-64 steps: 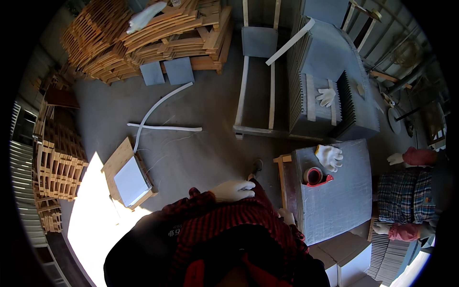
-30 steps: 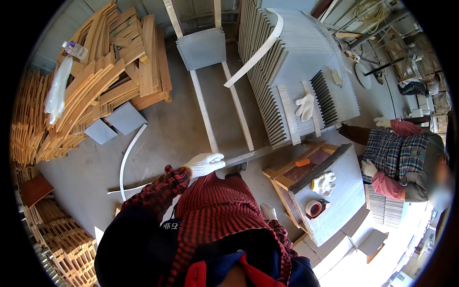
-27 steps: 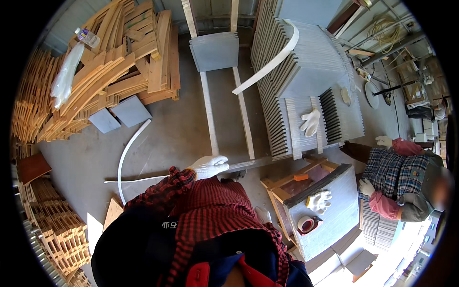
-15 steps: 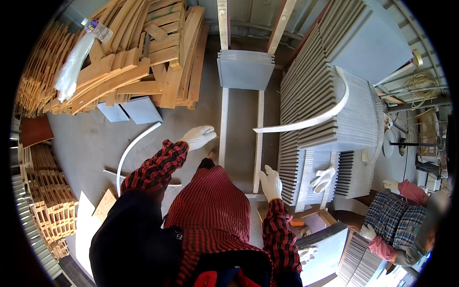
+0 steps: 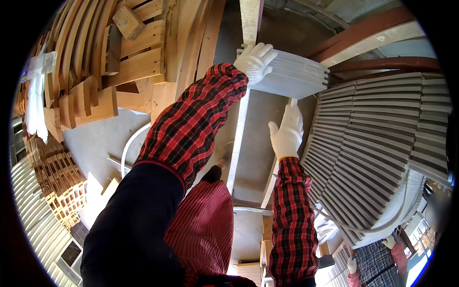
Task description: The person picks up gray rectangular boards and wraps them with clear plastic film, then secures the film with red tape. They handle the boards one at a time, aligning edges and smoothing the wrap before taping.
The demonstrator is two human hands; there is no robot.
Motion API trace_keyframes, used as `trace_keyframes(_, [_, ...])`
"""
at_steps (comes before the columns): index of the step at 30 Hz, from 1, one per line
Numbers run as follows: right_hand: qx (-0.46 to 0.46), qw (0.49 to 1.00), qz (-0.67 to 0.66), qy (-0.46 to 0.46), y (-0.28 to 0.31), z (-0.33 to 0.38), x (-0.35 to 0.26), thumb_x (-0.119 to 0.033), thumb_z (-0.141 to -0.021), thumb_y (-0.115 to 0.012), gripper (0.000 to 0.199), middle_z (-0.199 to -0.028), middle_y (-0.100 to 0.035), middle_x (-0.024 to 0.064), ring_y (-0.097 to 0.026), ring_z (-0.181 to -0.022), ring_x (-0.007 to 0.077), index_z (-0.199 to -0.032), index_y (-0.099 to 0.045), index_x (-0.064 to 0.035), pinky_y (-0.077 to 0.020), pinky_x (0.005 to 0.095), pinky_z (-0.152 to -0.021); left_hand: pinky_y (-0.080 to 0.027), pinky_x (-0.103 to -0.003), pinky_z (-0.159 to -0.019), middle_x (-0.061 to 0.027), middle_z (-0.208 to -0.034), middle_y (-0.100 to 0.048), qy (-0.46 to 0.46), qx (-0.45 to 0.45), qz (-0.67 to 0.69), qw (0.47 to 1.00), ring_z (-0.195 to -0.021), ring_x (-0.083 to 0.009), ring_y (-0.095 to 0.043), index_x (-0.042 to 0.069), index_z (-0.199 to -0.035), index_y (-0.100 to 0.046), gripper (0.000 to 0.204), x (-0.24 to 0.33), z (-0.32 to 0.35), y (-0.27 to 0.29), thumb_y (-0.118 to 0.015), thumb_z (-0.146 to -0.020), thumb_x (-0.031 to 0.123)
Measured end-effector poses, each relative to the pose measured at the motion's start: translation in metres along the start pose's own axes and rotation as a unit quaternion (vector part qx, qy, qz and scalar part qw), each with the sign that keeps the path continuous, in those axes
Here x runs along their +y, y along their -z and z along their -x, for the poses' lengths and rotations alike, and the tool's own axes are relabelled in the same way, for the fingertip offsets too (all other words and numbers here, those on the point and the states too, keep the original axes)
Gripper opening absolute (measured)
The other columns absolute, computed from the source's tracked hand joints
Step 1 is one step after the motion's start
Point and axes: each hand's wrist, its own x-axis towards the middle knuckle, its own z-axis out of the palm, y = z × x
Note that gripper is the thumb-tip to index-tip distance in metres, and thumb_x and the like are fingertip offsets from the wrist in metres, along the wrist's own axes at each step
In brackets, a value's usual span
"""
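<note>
A short stack of grey flat panels (image 5: pixel 299 74) rests across two pale rails (image 5: pixel 239 136) in front of me. My left hand (image 5: pixel 256 63), in a white knit glove, lies over the stack's left end with its fingers stretched out along the top. My right hand (image 5: pixel 288 131), gloved the same way, is just on the near side of the stack, above the right rail. Its fingers point ahead and its thumb stands apart, with nothing held in it. Whether its fingertips touch the panels, I cannot tell.
Tall piles of grey panels (image 5: pixel 363 148) stand close on the right, with a pale curved strip (image 5: pixel 382 228) by them. Wooden pallets (image 5: pixel 138 67) are heaped at the left. A co-worker in a checked apron (image 5: pixel 377 265) is at the lower right. Red-brown beams (image 5: pixel 368 36) cross ahead.
I have moved and leaned forward, so the short stack is much nearer. My left hand has reached out onto its left end; my right hand has come forward close to its near side.
</note>
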Motion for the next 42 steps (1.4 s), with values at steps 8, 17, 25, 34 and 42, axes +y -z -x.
trace_keyframes(8, [0.117,0.989,0.083,0.038,-0.027,-0.115,0.006,-0.022,-0.078,-0.082,0.081,-0.146,-0.039,0.0148,-0.039,-0.137,0.0363,-0.144,-0.038,-0.0038,-0.0418,0.0482,-0.108,-0.037,-0.045,-0.098,-0.0134,-0.141,-0.046,0.002,0.018,0.034,0.999,-0.127,-0.0312,-0.043,0.005,-0.138,-0.047,0.054,-0.008,-0.020,-0.027,-0.064,-0.089,0.020])
trace_keyframes(17, [0.113,0.986,0.105,0.062,-0.029,-0.109,0.015,-0.017,-0.076,-0.081,0.082,-0.146,-0.040,0.0131,-0.040,-0.136,0.0362,-0.145,-0.039,-0.0048,-0.0445,0.0481,-0.104,-0.038,-0.045,-0.098,-0.0133,-0.140,-0.048,0.033,0.008,0.064,0.997,-0.127,-0.0321,-0.044,0.006,-0.136,-0.049,0.054,-0.003,-0.019,-0.022,-0.066,-0.087,0.018])
trace_keyframes(25, [0.070,0.988,0.124,0.060,-0.034,-0.067,0.023,-0.019,-0.080,-0.076,0.059,-0.134,-0.051,0.0109,-0.051,-0.123,0.0324,-0.132,-0.051,-0.0076,-0.0467,0.0459,-0.095,-0.038,-0.046,-0.099,-0.0142,-0.139,-0.049,0.029,0.014,0.052,0.998,-0.128,-0.0329,-0.045,0.006,-0.136,-0.050,0.054,-0.003,-0.018,-0.023,-0.067,-0.087,0.019])
trace_keyframes(34, [-0.118,0.946,0.280,0.111,-0.070,-0.056,0.053,-0.016,-0.086,-0.065,0.017,-0.088,-0.067,0.0053,-0.068,-0.081,0.0228,-0.101,-0.066,-0.0090,-0.0516,0.0401,-0.067,-0.033,-0.047,-0.109,-0.0132,-0.149,-0.044,0.024,0.011,0.008,1.000,-0.138,-0.0341,-0.039,0.009,-0.142,-0.047,0.055,-0.002,-0.013,-0.029,-0.064,-0.092,0.026])
trace_keyframes(42, [-0.291,0.955,0.046,-0.016,-0.026,0.024,0.010,-0.023,-0.091,-0.059,0.027,-0.086,-0.074,0.0205,-0.074,-0.081,0.0370,-0.089,-0.076,-0.0016,-0.0598,0.0446,-0.074,-0.033,-0.054,-0.112,-0.0164,-0.158,-0.037,0.015,-0.089,-0.075,0.993,-0.143,-0.0366,-0.035,0.009,-0.150,-0.041,0.061,-0.008,-0.020,-0.043,-0.052,-0.098,0.039])
